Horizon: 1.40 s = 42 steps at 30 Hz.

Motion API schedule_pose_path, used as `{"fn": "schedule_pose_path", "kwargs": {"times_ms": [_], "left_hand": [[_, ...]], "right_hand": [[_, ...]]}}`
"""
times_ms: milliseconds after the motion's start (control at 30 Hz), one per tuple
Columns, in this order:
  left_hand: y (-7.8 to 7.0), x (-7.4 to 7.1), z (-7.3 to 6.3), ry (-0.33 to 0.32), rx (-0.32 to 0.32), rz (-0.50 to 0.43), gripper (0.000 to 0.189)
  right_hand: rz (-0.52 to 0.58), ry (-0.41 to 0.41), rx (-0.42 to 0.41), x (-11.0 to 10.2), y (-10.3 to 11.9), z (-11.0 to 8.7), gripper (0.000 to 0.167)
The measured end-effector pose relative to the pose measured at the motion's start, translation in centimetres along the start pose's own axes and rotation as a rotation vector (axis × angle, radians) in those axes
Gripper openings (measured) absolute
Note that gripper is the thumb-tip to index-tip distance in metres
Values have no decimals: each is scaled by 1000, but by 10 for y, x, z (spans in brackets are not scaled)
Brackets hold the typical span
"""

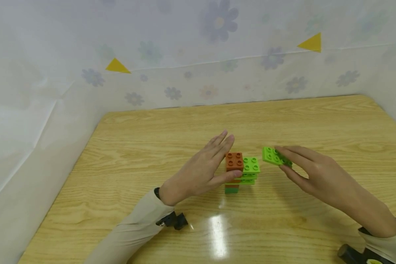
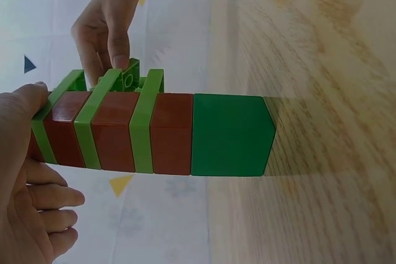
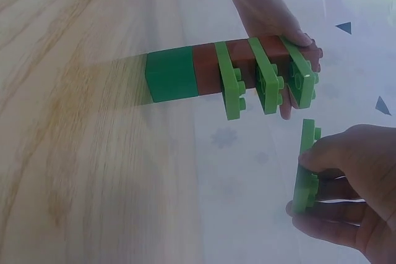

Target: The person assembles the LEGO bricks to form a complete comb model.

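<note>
A tower of toy building bricks (image 1: 234, 161) stands upright on the table, with a dark green brick (image 2: 232, 135) at its base. Above that, brown bricks (image 2: 114, 119) alternate with light green plates (image 3: 230, 85) that jut out to one side. My left hand (image 1: 201, 170) holds the tower near its top, thumb on the near face and fingers on the far side. Between thumb and fingers, my right hand (image 1: 320, 176) pinches a loose light green plate (image 3: 304, 171), studs up, just right of the tower and apart from it.
The wood-grain table (image 1: 145, 146) spreads around the tower on all sides. Behind it hangs a pale flowered sheet (image 1: 184, 80) with yellow triangles, and it continues along the left. Dark wrist devices (image 1: 173, 220) are strapped at both sleeves.
</note>
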<state>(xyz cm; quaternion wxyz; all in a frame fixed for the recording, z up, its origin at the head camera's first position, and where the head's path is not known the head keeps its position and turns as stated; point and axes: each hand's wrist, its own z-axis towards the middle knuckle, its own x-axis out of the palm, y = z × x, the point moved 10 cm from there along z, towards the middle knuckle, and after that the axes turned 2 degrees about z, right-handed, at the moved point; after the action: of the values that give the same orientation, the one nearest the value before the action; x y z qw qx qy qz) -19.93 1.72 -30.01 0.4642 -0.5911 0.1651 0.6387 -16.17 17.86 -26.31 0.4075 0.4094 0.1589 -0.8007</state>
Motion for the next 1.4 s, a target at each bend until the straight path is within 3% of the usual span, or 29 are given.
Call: {"fn": "schedule_pose_path", "kwargs": {"times_ms": [733, 1400], "left_hand": [[1, 0, 0, -4, -18, -19, 79], [0, -2, 0, -27, -7, -38, 78]], "right_hand": [[87, -111, -62, -13, 27, 27, 53], [170, -65, -77, -3, 43, 43, 50]]}}
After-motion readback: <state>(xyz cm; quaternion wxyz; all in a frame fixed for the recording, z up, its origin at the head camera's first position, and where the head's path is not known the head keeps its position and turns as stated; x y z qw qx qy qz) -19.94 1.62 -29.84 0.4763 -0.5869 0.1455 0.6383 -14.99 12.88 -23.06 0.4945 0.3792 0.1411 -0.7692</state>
